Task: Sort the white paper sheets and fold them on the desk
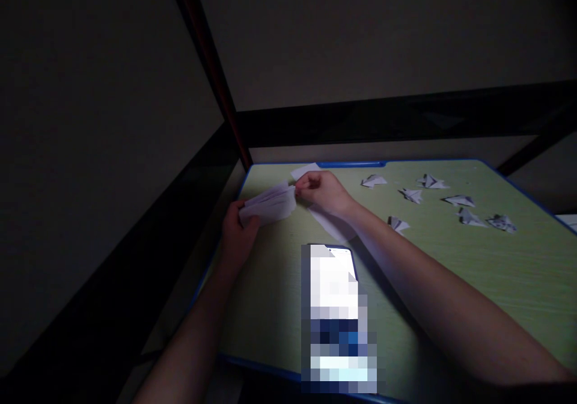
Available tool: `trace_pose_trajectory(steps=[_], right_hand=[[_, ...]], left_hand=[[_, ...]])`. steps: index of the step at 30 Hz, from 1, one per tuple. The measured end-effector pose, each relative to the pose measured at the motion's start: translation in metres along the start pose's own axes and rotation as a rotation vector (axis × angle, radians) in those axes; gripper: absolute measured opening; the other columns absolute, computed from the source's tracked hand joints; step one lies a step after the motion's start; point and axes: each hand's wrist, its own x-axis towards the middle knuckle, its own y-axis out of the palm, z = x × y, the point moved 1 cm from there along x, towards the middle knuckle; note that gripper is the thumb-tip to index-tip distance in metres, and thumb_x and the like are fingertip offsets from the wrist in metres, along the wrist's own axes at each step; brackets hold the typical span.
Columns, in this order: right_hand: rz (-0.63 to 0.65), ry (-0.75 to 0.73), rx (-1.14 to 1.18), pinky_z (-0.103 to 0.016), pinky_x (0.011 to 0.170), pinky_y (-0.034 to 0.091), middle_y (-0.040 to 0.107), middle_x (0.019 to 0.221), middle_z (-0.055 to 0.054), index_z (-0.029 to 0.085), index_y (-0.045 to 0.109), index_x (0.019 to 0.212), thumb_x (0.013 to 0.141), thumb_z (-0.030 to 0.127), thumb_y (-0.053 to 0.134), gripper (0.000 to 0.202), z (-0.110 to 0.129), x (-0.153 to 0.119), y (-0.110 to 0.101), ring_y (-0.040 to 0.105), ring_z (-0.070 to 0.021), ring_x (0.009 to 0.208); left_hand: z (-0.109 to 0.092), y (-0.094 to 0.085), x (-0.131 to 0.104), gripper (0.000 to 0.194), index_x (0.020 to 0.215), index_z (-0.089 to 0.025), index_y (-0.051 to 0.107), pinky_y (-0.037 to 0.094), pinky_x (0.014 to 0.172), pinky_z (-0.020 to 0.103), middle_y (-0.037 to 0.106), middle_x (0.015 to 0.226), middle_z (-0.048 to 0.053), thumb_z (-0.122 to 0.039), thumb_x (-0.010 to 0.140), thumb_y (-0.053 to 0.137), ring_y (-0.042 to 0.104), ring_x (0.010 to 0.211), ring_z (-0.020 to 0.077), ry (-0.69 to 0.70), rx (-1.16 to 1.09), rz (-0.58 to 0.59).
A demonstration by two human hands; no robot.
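2 hands pinch a thin white paper sheet (269, 205) above the green table's (496, 272) far corner: left hand (237, 226) gripping its lower end, right hand (321, 189) its upper edge. Light, floppy, tearable; best held by edges.

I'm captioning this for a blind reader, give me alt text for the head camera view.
Two bare hands hold a sheet of white paper above a green table, the left hand gripping one end, the right hand pinching the other. A lit phone lies nearer, folded paper planes to the right.
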Motion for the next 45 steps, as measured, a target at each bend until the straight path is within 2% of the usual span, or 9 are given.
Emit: trace_pose_trajectory(steps=[11, 16, 23, 25, 28, 32, 35, 40, 45], right_hand=[[0.01, 0.026, -0.001, -0.029, 0.07, 0.054, 0.076, 0.087, -0.008, 0.013, 0.073, 0.097, 0.074, 0.014, 0.058, 0.028, 0.008, -0.015, 0.009, 0.069, -0.0169, 0.073], [-0.04, -0.051, -0.101, -0.036, 0.081, 0.052, 0.073, 0.096, -0.009, 0.014, 0.073, 0.106, 0.076, 0.013, 0.057, 0.034, 0.02, -0.02, 0.012, 0.067, -0.0204, 0.084], [-0.054, -0.295, -0.488, -0.042, 0.095, 0.045, 0.063, 0.112, -0.012, 0.018, 0.062, 0.127, 0.081, 0.017, 0.054, 0.047, 0.041, -0.036, 0.021, 0.057, -0.0266, 0.107], [-0.075, -0.306, -0.484, -0.041, 0.096, 0.044, 0.061, 0.114, -0.012, 0.018, 0.06, 0.129, 0.08, 0.016, 0.054, 0.049, 0.043, -0.036, 0.024, 0.056, -0.0263, 0.109], [-0.139, -0.207, -0.356, -0.039, 0.089, 0.048, 0.063, 0.113, -0.013, 0.015, 0.062, 0.125, 0.082, 0.02, 0.054, 0.044, 0.041, -0.032, 0.024, 0.06, -0.0243, 0.1], [-0.156, -0.118, -0.257, -0.035, 0.077, 0.051, 0.071, 0.098, -0.009, 0.016, 0.072, 0.104, 0.087, 0.024, 0.05, 0.029, 0.038, -0.027, 0.021, 0.065, -0.0208, 0.082], [-0.172, -0.182, -0.335, -0.034, 0.074, 0.05, 0.072, 0.094, -0.008, 0.018, 0.074, 0.1, 0.087, 0.025, 0.052, 0.026, 0.041, -0.031, 0.02, 0.065, -0.0212, 0.081], [-0.142, -0.322, -0.583, -0.041, 0.086, 0.049, 0.07, 0.107, -0.012, 0.018, 0.067, 0.119, 0.089, 0.024, 0.05, 0.036, 0.046, -0.043, 0.025, 0.063, -0.0275, 0.099], [-0.153, -0.336, -0.529, -0.042, 0.094, 0.048, 0.069, 0.115, -0.012, 0.015, 0.067, 0.118, 0.09, 0.022, 0.048, 0.035, 0.045, -0.045, 0.028, 0.062, -0.0274, 0.107]], left_hand=[[-0.002, 0.0, 0.002, 0.036, 0.103, -0.016, 0.056, 0.048, 0.077, 0.032, 0.062, 0.093, 0.003, -0.021, 0.068, 0.065, 0.06, 0.086, 0.0195, -0.027, -0.001, -0.045], [-0.004, -0.001, 0.002, 0.041, 0.105, -0.016, 0.056, 0.048, 0.077, 0.032, 0.062, 0.094, 0.004, -0.026, 0.066, 0.068, 0.06, 0.086, 0.0202, -0.08, -0.062, -0.05], [-0.002, -0.002, 0.003, 0.044, 0.106, -0.018, 0.056, 0.049, 0.074, 0.031, 0.065, 0.096, 0.004, -0.025, 0.065, 0.069, 0.062, 0.085, 0.0197, -0.156, -0.156, -0.075], [-0.002, -0.001, 0.003, 0.045, 0.107, -0.018, 0.055, 0.049, 0.074, 0.031, 0.065, 0.096, 0.003, -0.026, 0.065, 0.069, 0.062, 0.084, 0.0194, -0.172, -0.191, -0.079], [-0.002, 0.0, 0.003, 0.046, 0.107, -0.018, 0.054, 0.049, 0.074, 0.03, 0.065, 0.095, 0.003, -0.025, 0.064, 0.07, 0.062, 0.084, 0.0189, -0.188, -0.25, -0.082], [-0.002, 0.001, 0.002, 0.045, 0.106, -0.018, 0.054, 0.05, 0.074, 0.031, 0.065, 0.096, 0.004, -0.025, 0.065, 0.07, 0.062, 0.085, 0.0193, -0.182, -0.286, -0.04], [-0.003, 0.001, 0.002, 0.045, 0.107, -0.017, 0.053, 0.05, 0.075, 0.032, 0.064, 0.096, 0.004, -0.025, 0.066, 0.069, 0.062, 0.085, 0.0194, -0.178, -0.258, -0.041], [-0.005, 0.001, 0.002, 0.045, 0.108, -0.017, 0.052, 0.05, 0.075, 0.031, 0.063, 0.096, 0.004, -0.026, 0.066, 0.066, 0.062, 0.085, 0.0192, -0.204, -0.231, -0.045], [-0.002, 0.0, 0.002, 0.046, 0.109, -0.017, 0.051, 0.049, 0.074, 0.031, 0.062, 0.097, 0.005, -0.026, 0.066, 0.067, 0.061, 0.086, 0.0199, -0.218, -0.227, -0.045]])
